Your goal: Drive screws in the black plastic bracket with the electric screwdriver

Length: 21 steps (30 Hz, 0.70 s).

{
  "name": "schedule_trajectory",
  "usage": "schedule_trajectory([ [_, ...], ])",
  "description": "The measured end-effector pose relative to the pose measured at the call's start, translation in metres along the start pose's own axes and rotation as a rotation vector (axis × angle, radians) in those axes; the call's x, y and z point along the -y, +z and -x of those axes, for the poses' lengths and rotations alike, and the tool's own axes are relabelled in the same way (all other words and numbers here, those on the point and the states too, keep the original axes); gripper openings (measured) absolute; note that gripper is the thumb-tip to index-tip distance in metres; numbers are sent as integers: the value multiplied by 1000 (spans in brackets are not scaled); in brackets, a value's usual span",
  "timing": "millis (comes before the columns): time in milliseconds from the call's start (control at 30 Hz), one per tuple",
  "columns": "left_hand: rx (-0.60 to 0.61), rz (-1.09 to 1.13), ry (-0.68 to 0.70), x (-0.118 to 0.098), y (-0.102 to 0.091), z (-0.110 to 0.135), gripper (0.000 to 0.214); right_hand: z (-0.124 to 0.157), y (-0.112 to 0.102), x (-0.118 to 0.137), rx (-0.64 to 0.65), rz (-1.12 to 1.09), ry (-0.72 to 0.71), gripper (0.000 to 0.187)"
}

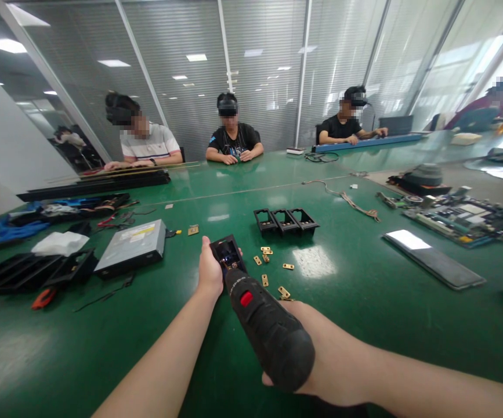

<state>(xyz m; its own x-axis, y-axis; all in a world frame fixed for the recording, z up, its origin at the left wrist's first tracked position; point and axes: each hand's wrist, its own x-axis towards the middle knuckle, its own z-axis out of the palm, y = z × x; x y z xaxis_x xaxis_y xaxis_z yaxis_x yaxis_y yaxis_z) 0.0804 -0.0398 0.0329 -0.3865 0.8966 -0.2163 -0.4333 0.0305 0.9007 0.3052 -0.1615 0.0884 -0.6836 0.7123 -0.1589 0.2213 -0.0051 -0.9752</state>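
My left hand is closed around a small black plastic bracket, holding it on the green table. My right hand grips a black electric screwdriver with a red button, and its tip points into the bracket, lit by the tool's lamp. Several small brass plates lie scattered just right of the bracket. Three more black brackets stand in a row beyond them.
A silver optical drive lies to the left, beside black trays and cables. Circuit boards and a flat dark panel lie to the right. Other people sit along the far edge of the table with their own parts.
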Motion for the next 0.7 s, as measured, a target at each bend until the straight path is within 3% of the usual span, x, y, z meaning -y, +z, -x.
schedule_trajectory([
  [700, 17, -7, 10, 4, -2, -4, 69, 1, -1, 13, -6, 37, 28, 40],
])
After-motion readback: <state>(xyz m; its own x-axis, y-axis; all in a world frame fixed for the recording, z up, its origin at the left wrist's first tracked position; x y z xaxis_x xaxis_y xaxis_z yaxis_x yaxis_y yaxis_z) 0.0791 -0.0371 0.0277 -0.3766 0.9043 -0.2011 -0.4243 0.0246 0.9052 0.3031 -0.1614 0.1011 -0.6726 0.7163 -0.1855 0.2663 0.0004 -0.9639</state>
